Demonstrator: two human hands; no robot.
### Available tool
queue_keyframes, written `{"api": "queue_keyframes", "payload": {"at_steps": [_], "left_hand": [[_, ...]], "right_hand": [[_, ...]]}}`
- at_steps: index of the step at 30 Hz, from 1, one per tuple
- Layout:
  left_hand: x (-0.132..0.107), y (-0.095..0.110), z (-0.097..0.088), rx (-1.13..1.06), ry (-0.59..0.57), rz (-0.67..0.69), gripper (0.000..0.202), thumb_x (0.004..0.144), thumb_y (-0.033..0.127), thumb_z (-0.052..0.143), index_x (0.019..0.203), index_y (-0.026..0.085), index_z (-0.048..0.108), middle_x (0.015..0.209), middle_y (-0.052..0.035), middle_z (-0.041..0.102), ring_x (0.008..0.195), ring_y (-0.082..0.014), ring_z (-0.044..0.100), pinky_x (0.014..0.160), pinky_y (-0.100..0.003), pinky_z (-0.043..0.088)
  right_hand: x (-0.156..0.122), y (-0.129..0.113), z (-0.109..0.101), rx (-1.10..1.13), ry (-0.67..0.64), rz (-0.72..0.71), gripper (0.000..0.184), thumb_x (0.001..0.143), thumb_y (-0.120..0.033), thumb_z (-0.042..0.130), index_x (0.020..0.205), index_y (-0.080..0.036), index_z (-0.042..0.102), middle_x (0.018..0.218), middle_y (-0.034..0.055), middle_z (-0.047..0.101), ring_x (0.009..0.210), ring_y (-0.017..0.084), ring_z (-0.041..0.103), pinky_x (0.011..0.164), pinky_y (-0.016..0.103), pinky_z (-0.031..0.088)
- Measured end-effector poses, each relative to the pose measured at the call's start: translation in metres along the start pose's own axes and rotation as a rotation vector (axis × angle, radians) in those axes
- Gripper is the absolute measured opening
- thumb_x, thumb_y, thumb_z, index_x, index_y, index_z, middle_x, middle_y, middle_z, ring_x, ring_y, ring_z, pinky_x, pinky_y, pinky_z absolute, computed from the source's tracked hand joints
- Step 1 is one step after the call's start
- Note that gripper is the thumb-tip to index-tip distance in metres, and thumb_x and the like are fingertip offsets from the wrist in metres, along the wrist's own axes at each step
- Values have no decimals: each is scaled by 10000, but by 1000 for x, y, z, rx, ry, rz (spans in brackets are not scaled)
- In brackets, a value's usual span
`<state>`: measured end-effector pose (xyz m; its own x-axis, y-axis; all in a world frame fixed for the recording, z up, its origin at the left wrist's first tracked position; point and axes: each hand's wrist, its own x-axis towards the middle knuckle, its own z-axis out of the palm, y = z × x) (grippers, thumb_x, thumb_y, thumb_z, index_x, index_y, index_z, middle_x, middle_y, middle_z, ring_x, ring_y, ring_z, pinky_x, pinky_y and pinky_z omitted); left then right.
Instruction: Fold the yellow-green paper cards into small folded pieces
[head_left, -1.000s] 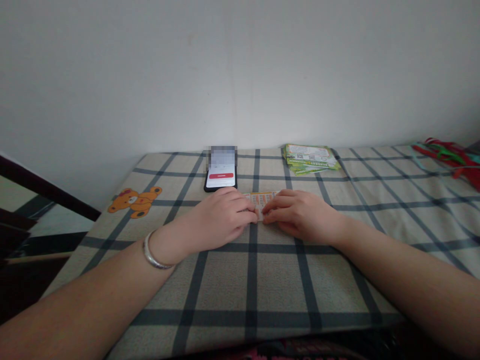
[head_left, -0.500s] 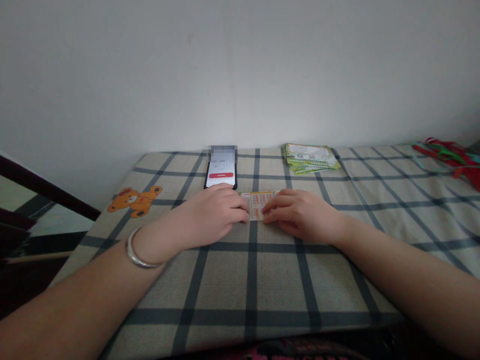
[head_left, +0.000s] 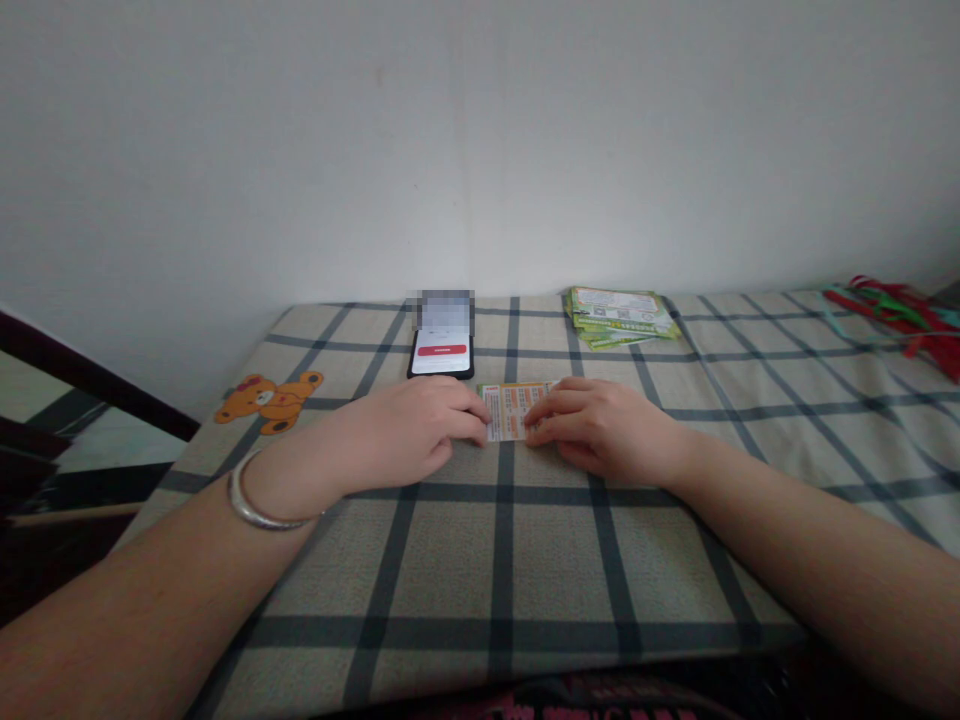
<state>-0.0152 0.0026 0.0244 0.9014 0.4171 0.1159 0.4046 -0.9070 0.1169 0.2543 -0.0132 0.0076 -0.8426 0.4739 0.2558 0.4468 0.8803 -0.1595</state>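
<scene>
A small printed leaflet (head_left: 510, 412) with orange and white panels lies flat on the checked tablecloth, between my two hands. My left hand (head_left: 409, 430), with a silver bangle at the wrist, reaches the leaflet's left edge; its forefinger and thumb are apart, with the fingertips at that edge. On the right end, my right hand (head_left: 600, 430) has its curled fingers and thumb on the leaflet, covering that end. Just beyond my left hand is a phone (head_left: 442, 350) with a lit screen and a red bar, its upper part blurred out.
A loose stack of green-and-white leaflets (head_left: 622, 315) sits at the back, near the wall. An orange bear cutout (head_left: 271, 400) lies at the left edge of the tablecloth (head_left: 450, 570). Red and green fabric or cord (head_left: 900, 320) is bunched at the far right.
My left hand has slid a little to the left, uncovering more of the leaflet's left part and the phone's lower edge. My right hand and the leaflet look unmoved.
</scene>
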Motion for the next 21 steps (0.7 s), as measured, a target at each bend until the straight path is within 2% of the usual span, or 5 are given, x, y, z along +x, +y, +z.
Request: {"api": "queue_keyframes", "payload": {"at_steps": [13, 21], "left_hand": [[-3, -1, -1, 50, -22, -37, 404, 760, 27, 448, 937, 255, 731, 1172, 4, 678, 1103, -203, 595, 1000, -398, 456], [-2, 3, -5, -39, -26, -53, 281, 772, 90, 504, 918, 223, 704, 1123, -20, 671, 1071, -190, 585, 979, -356, 459]], "right_hand": [[-1, 1, 0, 4, 7, -5, 257, 890, -148, 525, 1054, -230, 704, 1138, 21, 692, 1030, 184, 592, 930, 349, 472], [0, 1, 1, -14, -5, -8, 241, 901, -159, 517, 1050, -218, 697, 1131, 26, 690, 1016, 193, 586, 914, 348, 469]]}}
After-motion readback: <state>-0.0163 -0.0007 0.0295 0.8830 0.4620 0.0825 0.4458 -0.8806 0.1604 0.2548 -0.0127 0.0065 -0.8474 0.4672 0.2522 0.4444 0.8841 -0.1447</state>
